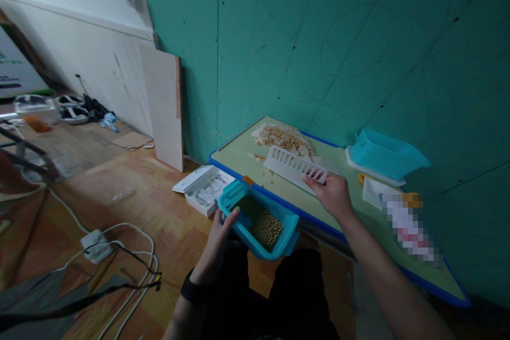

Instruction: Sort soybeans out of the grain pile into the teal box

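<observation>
Beans (269,228), bin (290,223), slotted strip (292,172); sign (18,61) (lettering blurred)

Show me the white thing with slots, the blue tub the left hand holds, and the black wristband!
White thing with slots (291,172): head view, solid part below the slots.
Blue tub (290,229): head view, its end wall.
Black wristband (193,288): head view, middle of the band.

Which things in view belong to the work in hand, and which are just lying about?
In use, apparently:
blue tub of beans, in the left hand
slotted white strip, in the right hand
loose beans on the table

Probably just lying about:
open white box on the floor
white block with cables
leaning board
second blue container (role unclear)
</observation>
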Demonstrator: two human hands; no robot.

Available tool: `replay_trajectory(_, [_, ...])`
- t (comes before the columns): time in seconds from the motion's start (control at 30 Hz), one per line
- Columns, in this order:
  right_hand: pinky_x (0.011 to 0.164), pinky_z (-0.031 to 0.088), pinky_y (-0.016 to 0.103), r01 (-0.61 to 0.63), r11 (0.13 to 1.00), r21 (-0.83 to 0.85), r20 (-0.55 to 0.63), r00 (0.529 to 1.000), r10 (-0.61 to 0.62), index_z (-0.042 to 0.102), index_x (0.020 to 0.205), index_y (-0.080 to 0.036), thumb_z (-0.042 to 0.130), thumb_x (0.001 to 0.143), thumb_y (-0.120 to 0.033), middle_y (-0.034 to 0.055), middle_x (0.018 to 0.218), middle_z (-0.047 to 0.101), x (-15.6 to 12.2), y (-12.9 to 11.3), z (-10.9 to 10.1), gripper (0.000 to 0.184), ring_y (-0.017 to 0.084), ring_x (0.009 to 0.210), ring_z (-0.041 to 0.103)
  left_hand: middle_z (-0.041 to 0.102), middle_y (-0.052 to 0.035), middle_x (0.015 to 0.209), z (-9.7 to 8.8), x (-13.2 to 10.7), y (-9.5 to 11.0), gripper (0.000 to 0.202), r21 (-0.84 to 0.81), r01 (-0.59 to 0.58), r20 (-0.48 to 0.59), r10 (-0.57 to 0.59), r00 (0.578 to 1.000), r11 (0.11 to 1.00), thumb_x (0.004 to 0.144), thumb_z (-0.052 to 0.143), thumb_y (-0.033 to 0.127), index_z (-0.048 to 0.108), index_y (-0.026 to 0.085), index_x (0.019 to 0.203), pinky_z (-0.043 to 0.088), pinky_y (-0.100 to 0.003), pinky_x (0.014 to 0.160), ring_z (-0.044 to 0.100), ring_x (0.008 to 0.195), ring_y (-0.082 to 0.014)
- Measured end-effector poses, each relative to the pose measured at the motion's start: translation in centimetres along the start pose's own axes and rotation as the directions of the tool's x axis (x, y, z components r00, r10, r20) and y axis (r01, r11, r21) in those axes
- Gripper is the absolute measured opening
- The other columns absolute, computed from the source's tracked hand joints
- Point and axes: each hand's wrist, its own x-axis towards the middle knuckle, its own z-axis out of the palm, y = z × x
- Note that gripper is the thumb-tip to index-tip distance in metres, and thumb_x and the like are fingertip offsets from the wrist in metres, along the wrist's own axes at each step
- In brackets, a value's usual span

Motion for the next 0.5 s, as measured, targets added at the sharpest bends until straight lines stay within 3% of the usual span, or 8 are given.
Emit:
replay_trajectory(0.13, [0.077,0.065,0.044,-0.02,0.999,0.051,0.012,1.0,0.019,0.089,0.084,-0.022,0.075,0.084,-0.058,0.0137,0.088,0.09,-0.01,0.01,0.31,0.038,0.04,0.086,0.087,0.079,-0.0193,0.138,0.0,-0.01,-0.07,0.095,-0.013,-0.006,0.005,0.006,1.0,1.0,0.088,0.093,0.071,0.058,0.026,0.164,0.074,-0.052,0.088,0.08,0.12,-0.0415])
replay_trajectory(0.5, [0.073,0.065,0.042,-0.035,0.99,0.139,0.04,0.999,0.029,0.088,0.079,-0.022,0.079,0.082,-0.06,0.0124,0.086,0.09,-0.08,-0.38,0.61,0.039,0.037,0.082,0.086,0.076,-0.0194,0.142,-0.2,-0.1,-0.03,0.088,-0.006,-0.018,0.016,0.018,1.0,1.0,0.088,0.091,0.072,0.061,0.027,0.156,0.074,-0.046,0.083,0.08,0.122,-0.0404])
